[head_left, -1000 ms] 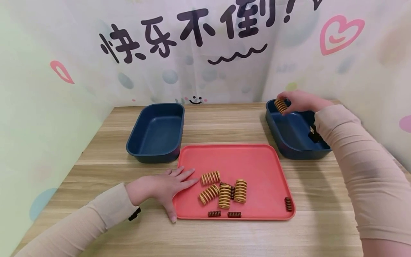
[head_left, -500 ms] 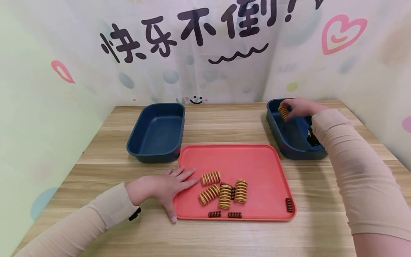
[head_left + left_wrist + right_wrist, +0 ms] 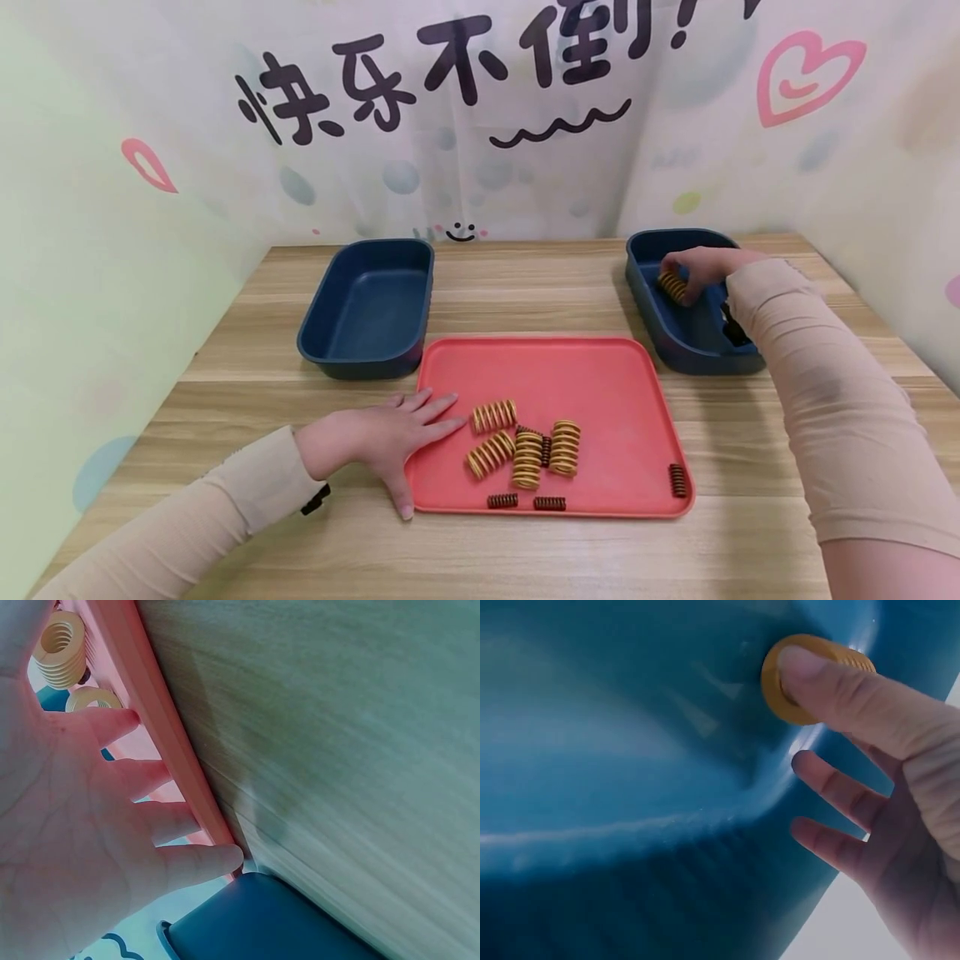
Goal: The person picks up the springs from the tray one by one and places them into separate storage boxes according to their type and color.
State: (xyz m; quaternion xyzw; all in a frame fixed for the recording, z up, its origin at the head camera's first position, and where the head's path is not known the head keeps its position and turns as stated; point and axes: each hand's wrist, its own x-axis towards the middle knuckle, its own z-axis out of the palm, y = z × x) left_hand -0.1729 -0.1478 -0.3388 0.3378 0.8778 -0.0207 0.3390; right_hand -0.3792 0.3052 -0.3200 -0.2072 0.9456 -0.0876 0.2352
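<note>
One left bin (image 3: 371,317) and one right bin (image 3: 693,358), both blue with rounded corners, stand on the wood-grained table (image 3: 480,558) behind the far corners of a shallow red tray (image 3: 540,371). The left bin shows its inner floor and walls in full view. Within the right bin is a held gold spring (image 3: 672,288), close to the inner wall at the bin's left; whether it touches the floor of the bin cannot be told.

The tray carries four gold springs (image 3: 527,458), all on their sides and grouped left of and around the middle of its near half. Among them, partly covered, dark coils (image 3: 546,451) are visible. Two dark springs (image 3: 550,503) lie along the near rim, and a single dark spring (image 3: 678,481) lies beside the right rim, near the corner.

Hands: the right hand (image 3: 705,268) reaches into the right bin and pinches the held gold spring; the right wrist view shows the thumb across its end ring, with two fingers extended apart from the coil. The left hand (image 3: 390,437) is spread wide with straight fingers, laid over the left edge of the tray, its thumb beside the near left corner
</note>
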